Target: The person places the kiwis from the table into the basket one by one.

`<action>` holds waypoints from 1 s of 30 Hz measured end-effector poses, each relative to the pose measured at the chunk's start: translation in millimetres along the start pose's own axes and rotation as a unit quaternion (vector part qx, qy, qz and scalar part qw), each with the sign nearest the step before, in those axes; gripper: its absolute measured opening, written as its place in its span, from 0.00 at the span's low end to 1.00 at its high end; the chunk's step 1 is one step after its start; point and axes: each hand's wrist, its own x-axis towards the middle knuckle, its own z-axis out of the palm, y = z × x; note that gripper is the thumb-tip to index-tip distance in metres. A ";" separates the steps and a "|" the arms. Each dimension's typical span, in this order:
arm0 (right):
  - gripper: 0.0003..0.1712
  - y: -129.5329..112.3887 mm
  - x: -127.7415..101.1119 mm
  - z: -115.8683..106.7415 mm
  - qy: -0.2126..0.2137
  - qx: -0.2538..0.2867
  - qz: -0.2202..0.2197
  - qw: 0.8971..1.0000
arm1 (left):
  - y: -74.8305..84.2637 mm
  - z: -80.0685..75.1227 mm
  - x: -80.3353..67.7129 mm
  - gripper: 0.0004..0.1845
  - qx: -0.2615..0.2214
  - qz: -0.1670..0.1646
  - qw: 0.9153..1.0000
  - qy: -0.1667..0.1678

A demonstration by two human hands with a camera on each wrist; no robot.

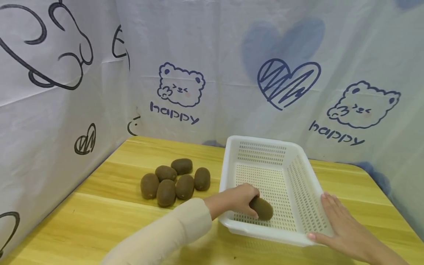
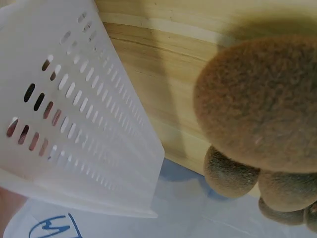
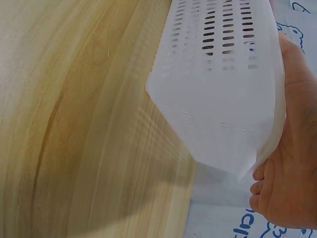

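Note:
In the head view my left hand [image 1: 243, 198] reaches over the left rim of a white plastic basket [image 1: 258, 231] and grips a brown, fuzzy kiwi [image 1: 263, 209] low inside it. The thumb and fingers lie around one end of this kiwi. At the basket's near right corner, my right hand [image 1: 347, 230] holds the rim, with the thumb on the near side and the fingers along the right side. Its fingertips show at the rim in the right wrist view, beside the basket's wall [image 3: 213, 104]. Several more kiwis [image 1: 166, 193] are grouped left of the basket.
The wood-patterned table [image 1: 109, 213] carries both the basket and the kiwi group. A white cloth [image 1: 225, 73] printed with hearts and bears hangs behind the table and along its left side. In the left wrist view a kiwi [image 2: 262, 104] looms large beside the slotted basket wall.

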 end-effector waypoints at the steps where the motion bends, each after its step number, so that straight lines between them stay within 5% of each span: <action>1: 0.60 0.2 -0.3 0.3 0.001 0.000 -0.001 1.000 | 1.2 1.1 0.9 0.19 0.002 -0.004 1.000 -0.011; 9: 0.60 0.3 -1.7 1.4 0.012 -0.009 -0.006 1.000 | 6.5 8.3 3.9 0.17 0.036 -0.058 0.995 -0.075; 18: 0.59 0.5 -1.5 1.0 -0.007 0.004 0.007 1.000 | 9.3 4.7 1.4 0.20 0.034 -0.094 0.992 -0.078; 24: 0.60 1.3 -1.8 2.6 0.004 -0.005 0.000 1.000 | 3.5 -6.1 -1.9 0.28 0.009 -0.064 0.998 -0.022; 30: 0.60 1.4 -1.8 2.4 0.017 -0.011 -0.012 1.000 | -9.3 -10.3 -13.2 0.23 -0.037 -0.021 0.994 0.099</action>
